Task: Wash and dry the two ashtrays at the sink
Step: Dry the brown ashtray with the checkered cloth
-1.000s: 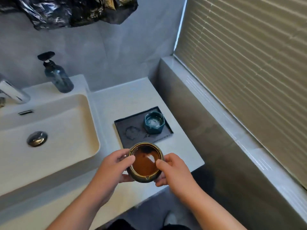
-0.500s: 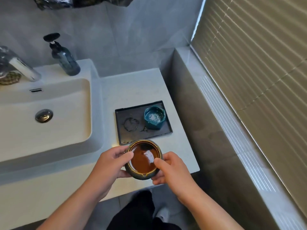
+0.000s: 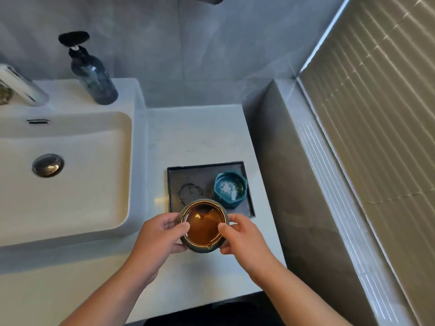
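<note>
A round ashtray [image 3: 204, 225] with a dark green outside, gold rim and brown glossy inside is held over the white counter, just in front of the black tray [image 3: 188, 175]. My left hand [image 3: 160, 238] grips its left side and my right hand [image 3: 242, 238] grips its right side, thumbs on the rim. A second, teal hexagonal ashtray [image 3: 230, 189] with whitish residue inside stands on the tray's right half. A dark ring mark [image 3: 190, 192] shows on the tray's left half. The white sink basin [image 3: 70, 184] with a metal drain plug [image 3: 47, 165] lies to the left.
A chrome faucet [image 3: 23, 87] sits at the far left behind the basin. A dark blue pump bottle [image 3: 93, 76] stands on the basin's back right corner. A grey ledge [image 3: 329, 208] and window blinds [image 3: 381, 114] run along the right. The counter ends just past the tray.
The view has tilted down and shifted, so basin and tray sit lower and nearer. Both hands keep their hold on the brown ashtray, which stays just in front of the tray.
</note>
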{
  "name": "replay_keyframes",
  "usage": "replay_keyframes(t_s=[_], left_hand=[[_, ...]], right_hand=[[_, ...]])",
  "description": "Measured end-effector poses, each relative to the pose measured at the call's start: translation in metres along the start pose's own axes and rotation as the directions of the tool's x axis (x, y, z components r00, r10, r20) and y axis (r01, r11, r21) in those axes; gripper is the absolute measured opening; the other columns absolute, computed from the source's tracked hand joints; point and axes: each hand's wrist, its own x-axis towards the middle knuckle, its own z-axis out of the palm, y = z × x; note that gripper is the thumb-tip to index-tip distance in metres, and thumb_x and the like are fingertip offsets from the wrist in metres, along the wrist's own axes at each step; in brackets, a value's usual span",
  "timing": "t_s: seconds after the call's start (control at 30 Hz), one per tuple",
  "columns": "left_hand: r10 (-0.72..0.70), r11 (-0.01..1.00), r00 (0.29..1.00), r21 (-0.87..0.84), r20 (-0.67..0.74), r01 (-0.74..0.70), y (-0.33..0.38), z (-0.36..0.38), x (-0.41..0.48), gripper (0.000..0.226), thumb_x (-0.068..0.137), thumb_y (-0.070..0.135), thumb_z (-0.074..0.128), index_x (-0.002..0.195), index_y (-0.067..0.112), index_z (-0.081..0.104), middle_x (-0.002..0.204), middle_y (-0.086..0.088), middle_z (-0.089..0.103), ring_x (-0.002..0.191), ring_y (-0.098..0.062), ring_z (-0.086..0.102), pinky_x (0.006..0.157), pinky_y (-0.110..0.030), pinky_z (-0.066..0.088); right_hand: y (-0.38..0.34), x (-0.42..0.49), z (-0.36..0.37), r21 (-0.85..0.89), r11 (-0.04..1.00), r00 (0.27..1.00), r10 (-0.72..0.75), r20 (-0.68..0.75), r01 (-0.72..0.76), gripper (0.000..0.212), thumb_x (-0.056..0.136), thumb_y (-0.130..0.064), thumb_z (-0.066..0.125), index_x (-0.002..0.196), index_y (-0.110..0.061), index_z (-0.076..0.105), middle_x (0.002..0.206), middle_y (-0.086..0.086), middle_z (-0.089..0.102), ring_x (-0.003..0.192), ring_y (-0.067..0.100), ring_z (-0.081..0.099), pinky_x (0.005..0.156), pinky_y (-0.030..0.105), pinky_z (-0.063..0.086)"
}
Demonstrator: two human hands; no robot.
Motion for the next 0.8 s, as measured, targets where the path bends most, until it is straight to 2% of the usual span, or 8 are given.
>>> replay_keyframes(t_s=[0.1,0.3,0.4,0.57,0.63,0.67,0.73,0.8], left_hand=[[-0.035,0.998,0.997,-0.052,-0.065,0.031,-0.008,-0.004,0.019,0.015,0.093,0.006,0.063,0.101,0.014,0.073,0.09,-0.008,0.078,0.087,-0.022,0.075,0.072,-0.039,0.062],[-0.064,0.997,0.978,-0.045,-0.198,0.056,-0.026,0.008,0.053,0.018,0.093,0.006,0.061,0.09,0.02,0.073,0.086,-0.005,0.078,0.087,-0.023,0.075,0.074,-0.039,0.062],[-0.07,0.997,0.958,-0.054,-0.278,0.057,-0.032,0.016,0.073,0.023,0.09,0.009,0.064,0.112,0.01,0.07,0.098,-0.009,0.075,0.091,-0.026,0.073,0.078,-0.043,0.062],[-0.036,0.999,0.928,0.016,-0.37,0.045,-0.029,0.022,0.09,0.044,0.088,0.015,0.066,0.131,0.007,0.06,0.111,-0.007,0.071,0.089,-0.021,0.071,0.074,-0.037,0.062],[-0.016,0.998,0.924,0.046,-0.381,0.036,-0.024,0.025,0.094,0.032,0.088,0.014,0.065,0.12,0.013,0.068,0.096,-0.001,0.069,0.081,-0.021,0.07,0.077,-0.042,0.062],[-0.001,0.998,0.923,0.062,-0.385,0.026,-0.022,0.026,0.096,0.022,0.086,0.013,0.065,0.102,0.025,0.074,0.084,0.004,0.067,0.079,-0.026,0.07,0.078,-0.047,0.062],[0.042,0.994,0.919,0.111,-0.392,0.002,-0.018,0.027,0.101,0.029,0.08,0.017,0.063,0.064,0.04,0.067,0.068,0.012,0.058,0.083,-0.039,0.07,0.077,-0.055,0.06],[0.068,0.988,0.912,0.151,-0.406,-0.006,-0.017,0.029,0.103,0.025,0.08,0.016,0.062,0.061,0.032,0.063,0.066,0.014,0.053,0.085,-0.043,0.069,0.077,-0.058,0.059]], right_hand=[[-0.003,0.024,0.012,0.066,0.998,1.0,0.013,0.009,-0.014,0.029,0.1,-0.03,0.058,0.124,-0.013,0.059,0.089,0.001,0.066,0.074,0.01,0.062,0.072,0.023,0.057],[0.002,0.067,0.034,0.064,0.995,0.996,0.078,0.051,-0.081,0.016,0.099,-0.022,0.057,0.103,-0.008,0.064,0.076,0.005,0.059,0.07,0.018,0.056,0.072,0.037,0.056],[0.004,0.086,0.038,-0.014,0.997,0.996,0.075,0.046,-0.074,0.017,0.1,-0.025,0.056,0.105,-0.01,0.062,0.084,0.009,0.063,0.075,0.023,0.063,0.081,0.045,0.06],[0.002,0.107,0.038,0.009,0.993,0.991,0.119,0.069,-0.12,0.017,0.102,-0.027,0.053,0.104,-0.011,0.06,0.093,0.017,0.068,0.075,0.023,0.066,0.08,0.04,0.06],[0.004,0.113,0.042,0.069,0.983,0.984,0.164,0.07,-0.169,0.019,0.101,-0.027,0.056,0.107,-0.01,0.062,0.101,0.019,0.072,0.081,0.023,0.072,0.076,0.033,0.061],[0.004,0.116,0.043,0.124,0.971,0.978,0.196,0.072,-0.203,0.016,0.101,-0.026,0.058,0.104,-0.011,0.062,0.101,0.018,0.073,0.085,0.024,0.074,0.077,0.032,0.062],[0.004,0.121,0.044,0.218,0.94,0.965,0.252,0.071,-0.262,0.012,0.101,-0.024,0.059,0.094,-0.014,0.058,0.092,0.013,0.073,0.085,0.023,0.074,0.078,0.031,0.062],[0.003,0.124,0.045,0.286,0.912,0.956,0.286,0.068,-0.294,0.012,0.101,-0.02,0.059,0.103,-0.008,0.057,0.085,0.009,0.07,0.078,0.019,0.072,0.077,0.029,0.061]])
